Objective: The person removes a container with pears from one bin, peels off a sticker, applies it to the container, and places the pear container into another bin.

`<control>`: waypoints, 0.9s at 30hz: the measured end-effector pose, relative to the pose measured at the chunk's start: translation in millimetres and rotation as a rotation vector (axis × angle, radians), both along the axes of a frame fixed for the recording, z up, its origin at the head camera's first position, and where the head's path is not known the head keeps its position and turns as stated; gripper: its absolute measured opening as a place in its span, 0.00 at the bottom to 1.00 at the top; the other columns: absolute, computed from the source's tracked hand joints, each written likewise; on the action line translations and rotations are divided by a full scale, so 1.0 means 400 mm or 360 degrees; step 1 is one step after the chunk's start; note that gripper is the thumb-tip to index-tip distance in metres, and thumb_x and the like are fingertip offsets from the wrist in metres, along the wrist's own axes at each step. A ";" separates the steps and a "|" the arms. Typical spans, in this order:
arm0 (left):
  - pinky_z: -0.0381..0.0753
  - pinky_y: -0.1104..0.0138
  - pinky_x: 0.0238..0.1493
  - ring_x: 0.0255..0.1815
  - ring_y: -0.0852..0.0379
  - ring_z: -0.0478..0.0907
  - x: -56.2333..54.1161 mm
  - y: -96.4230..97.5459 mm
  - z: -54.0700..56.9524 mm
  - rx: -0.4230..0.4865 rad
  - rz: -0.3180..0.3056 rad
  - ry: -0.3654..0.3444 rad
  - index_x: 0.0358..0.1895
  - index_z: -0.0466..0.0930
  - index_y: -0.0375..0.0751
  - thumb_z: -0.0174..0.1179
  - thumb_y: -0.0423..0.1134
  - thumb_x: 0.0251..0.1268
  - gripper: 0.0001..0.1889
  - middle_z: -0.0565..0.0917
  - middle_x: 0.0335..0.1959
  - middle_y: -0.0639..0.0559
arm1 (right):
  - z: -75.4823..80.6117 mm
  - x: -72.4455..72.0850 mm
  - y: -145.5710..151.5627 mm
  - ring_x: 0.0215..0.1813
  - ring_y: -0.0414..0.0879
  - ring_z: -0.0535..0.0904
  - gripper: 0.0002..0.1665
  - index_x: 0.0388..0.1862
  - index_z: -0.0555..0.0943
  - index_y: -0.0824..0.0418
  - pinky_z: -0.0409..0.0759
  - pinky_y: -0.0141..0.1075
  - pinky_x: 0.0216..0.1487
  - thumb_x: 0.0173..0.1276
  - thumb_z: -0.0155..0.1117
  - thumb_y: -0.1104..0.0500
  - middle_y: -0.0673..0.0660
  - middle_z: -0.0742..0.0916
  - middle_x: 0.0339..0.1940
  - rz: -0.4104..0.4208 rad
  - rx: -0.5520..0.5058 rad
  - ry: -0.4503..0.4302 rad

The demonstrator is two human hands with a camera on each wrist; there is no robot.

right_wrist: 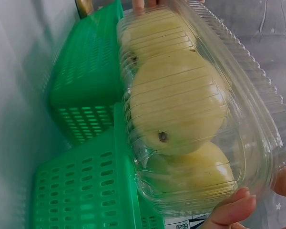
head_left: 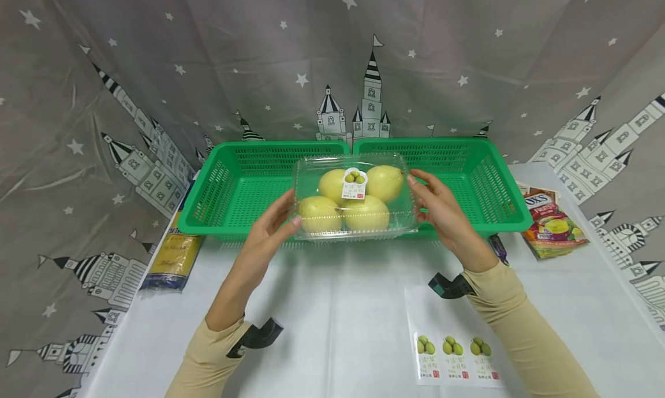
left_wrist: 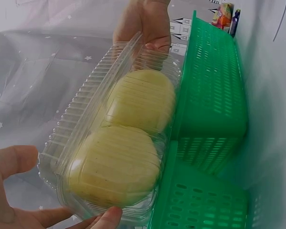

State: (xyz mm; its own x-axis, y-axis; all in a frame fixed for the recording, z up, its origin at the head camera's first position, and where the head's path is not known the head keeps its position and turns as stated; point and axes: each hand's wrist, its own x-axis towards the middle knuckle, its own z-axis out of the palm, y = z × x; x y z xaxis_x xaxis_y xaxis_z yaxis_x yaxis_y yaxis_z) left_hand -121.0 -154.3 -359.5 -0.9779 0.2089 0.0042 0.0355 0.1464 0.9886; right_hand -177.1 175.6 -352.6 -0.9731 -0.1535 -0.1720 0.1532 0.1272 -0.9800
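A clear plastic clamshell box (head_left: 407, 213) is held up in front of me, overlapping the front rims of two green baskets in the head view. Inside lie several large, smooth yellow fruits (head_left: 366, 214). On its lid sits a white label (head_left: 354, 187) with a fruit picture and writing. My left hand (head_left: 262, 239) grips the box's left end, thumb at the upper edge and fingers under it. The opposite end is in my right hand (head_left: 444, 216), its fingers around the edge. In the left wrist view the lid's ribbed rim (left_wrist: 81, 90) faces up, and the lid is down over the fruits.
Behind the box stand a left green basket (head_left: 200, 204) and a right green basket (head_left: 506, 199), side by side. A yellow and blue packet (head_left: 176, 256) lies left, a colourful sweets bag (head_left: 553, 224) right, near a small purple wrapper (head_left: 497, 249). A label sheet (head_left: 441, 317) lies in front.
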 end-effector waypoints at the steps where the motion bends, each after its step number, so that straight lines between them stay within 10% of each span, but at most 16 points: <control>1: 0.53 0.43 0.81 0.83 0.44 0.50 -0.001 0.000 0.000 -0.0001 0.0000 0.0000 0.82 0.51 0.50 0.53 0.41 0.77 0.34 0.54 0.83 0.48 | 0.000 0.000 0.000 0.30 0.36 0.67 0.39 0.81 0.56 0.51 0.68 0.29 0.33 0.78 0.50 0.38 0.49 0.68 0.43 -0.0001 0.0002 0.0000; 27: 0.58 0.44 0.79 0.82 0.46 0.54 -0.016 0.022 0.013 0.0056 0.0015 0.0001 0.81 0.54 0.47 0.54 0.39 0.75 0.34 0.56 0.82 0.49 | 0.015 0.001 0.016 0.34 0.37 0.64 0.39 0.80 0.59 0.51 0.67 0.30 0.33 0.77 0.52 0.37 0.48 0.68 0.42 0.0000 0.0066 0.0034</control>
State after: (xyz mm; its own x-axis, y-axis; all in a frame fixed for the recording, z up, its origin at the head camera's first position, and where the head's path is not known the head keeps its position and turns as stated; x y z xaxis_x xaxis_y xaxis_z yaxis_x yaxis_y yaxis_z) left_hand -127.4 -145.6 -354.4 -0.9799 0.1993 0.0117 0.0346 0.1118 0.9931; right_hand -176.7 182.0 -346.7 -0.9766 -0.1466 -0.1572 0.1321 0.1675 -0.9770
